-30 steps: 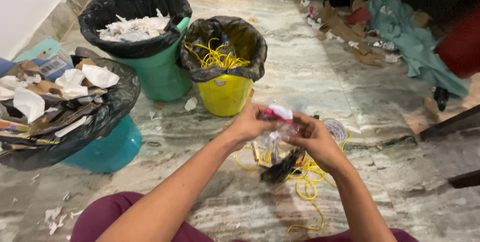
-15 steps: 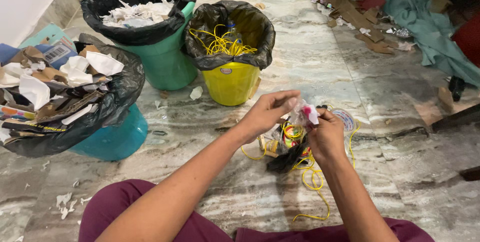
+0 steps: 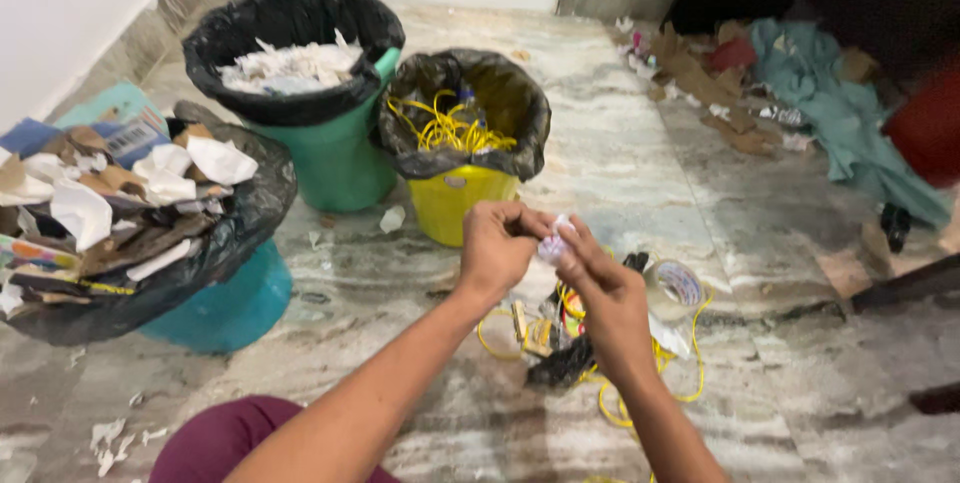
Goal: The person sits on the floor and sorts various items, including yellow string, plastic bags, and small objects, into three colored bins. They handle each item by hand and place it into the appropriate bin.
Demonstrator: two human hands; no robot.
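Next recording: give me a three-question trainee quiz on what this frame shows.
1. True or false: both hands pinch the small crumpled wrapper.
2. Which bin holds yellow cord: A the green bin, B the yellow bin, C the teal bin?
3. What lines every bin?

Key:
1. True: left hand and right hand meet on it.
2. B.
3. A black bag.

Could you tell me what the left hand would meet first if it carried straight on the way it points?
Probably the small crumpled wrapper pinched between the left hand and right hand; beyond it, the right hand's fingers.
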